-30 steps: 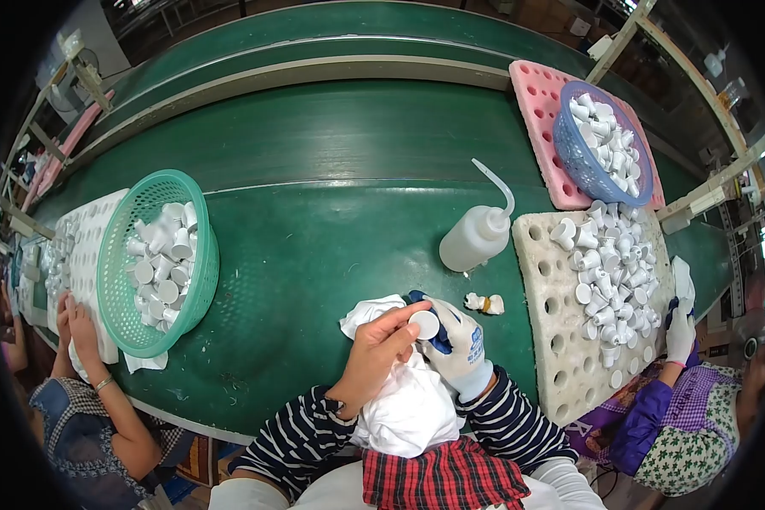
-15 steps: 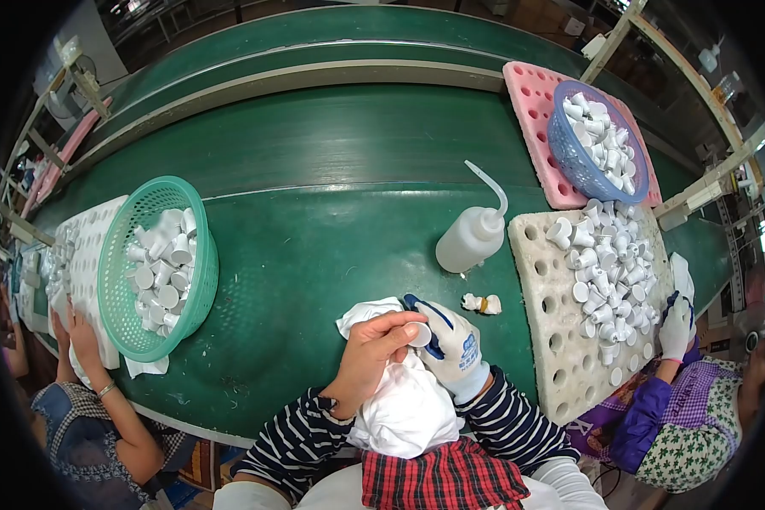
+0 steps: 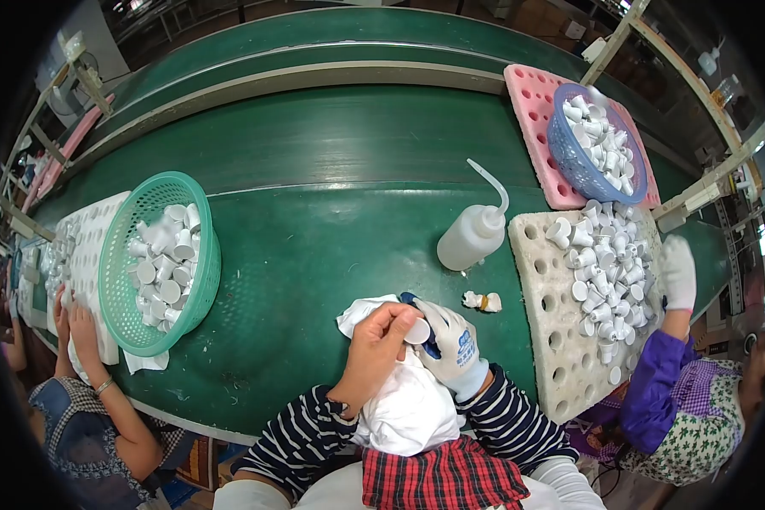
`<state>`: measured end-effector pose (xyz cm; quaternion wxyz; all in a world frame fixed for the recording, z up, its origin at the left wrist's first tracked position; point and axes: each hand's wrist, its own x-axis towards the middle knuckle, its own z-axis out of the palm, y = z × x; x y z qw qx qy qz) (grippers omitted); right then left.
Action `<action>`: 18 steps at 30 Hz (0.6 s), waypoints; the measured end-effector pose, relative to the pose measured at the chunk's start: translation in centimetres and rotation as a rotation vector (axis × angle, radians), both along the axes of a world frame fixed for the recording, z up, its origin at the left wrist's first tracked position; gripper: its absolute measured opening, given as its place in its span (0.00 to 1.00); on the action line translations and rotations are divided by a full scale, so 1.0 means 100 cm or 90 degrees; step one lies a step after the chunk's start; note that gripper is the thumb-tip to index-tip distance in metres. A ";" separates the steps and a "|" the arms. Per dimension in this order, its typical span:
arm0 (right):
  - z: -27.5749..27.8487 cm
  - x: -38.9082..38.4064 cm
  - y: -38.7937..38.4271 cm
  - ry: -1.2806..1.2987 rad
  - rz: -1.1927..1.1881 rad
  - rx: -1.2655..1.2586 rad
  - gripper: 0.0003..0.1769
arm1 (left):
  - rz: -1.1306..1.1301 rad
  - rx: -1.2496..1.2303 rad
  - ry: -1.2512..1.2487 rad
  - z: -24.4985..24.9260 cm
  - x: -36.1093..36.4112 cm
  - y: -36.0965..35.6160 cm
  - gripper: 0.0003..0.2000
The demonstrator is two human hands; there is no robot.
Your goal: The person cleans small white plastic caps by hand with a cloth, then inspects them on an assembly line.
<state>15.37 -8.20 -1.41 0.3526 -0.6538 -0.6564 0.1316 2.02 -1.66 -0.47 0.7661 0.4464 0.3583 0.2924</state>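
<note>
A small white cup-shaped piece (image 3: 417, 331) is held between my two hands, its round face showing. My left hand (image 3: 374, 350), bare, pinches it with thumb and fingers. My right hand (image 3: 450, 344), in a white and blue glove, has its fingers curled round the piece from the right. A white cloth (image 3: 408, 406) lies bunched under both hands, with one end spread on the green table beyond my left hand. In front of my right hand stands a white squeeze bottle (image 3: 472, 236) with a bent spout. A small tied white bundle (image 3: 482, 301) lies near it.
A green basket (image 3: 206, 280) of white pieces stands left, by a white foam board (image 3: 93, 229). At right, more pieces lie on a holed foam board (image 3: 561, 357); a blue basket (image 3: 561, 157) sits on a pink board (image 3: 527, 102). Co-workers sit at both sides.
The piece in my hands has turned to show more of its round face. The right co-worker's gloved hand has moved up and away from the foam board's lower edge.
</note>
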 end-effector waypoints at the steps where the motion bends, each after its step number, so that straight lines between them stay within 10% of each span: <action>1: 0.000 0.001 0.000 0.018 0.002 0.004 0.33 | 0.003 -0.014 -0.025 0.001 -0.001 0.001 0.11; 18: -0.003 0.001 -0.001 -0.034 0.027 -0.032 0.34 | 0.018 0.001 0.043 0.004 0.003 0.002 0.05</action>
